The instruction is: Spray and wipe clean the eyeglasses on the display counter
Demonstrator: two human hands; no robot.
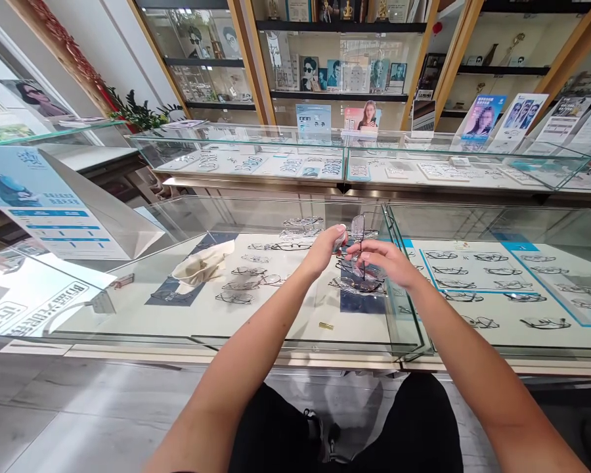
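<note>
Head view: optical shop, grey tiled floor, glass-topped worktop [276, 341] with rows of spectacle frames laid out inside on pale and blue mats. Cream cloth [204, 265] lies in the left case. Second glass counter behind, then wood-framed shelves [339, 59] with portrait posters. Tilted leaflet stand [44, 203] at left; its print is too small to read. Both forearms reach forward over the glass. Left hand [325, 249] and right hand [381, 263] meet above the case seam, fingers pinched on a pair of glasses [358, 240], held upright between them, above the worktop.
</note>
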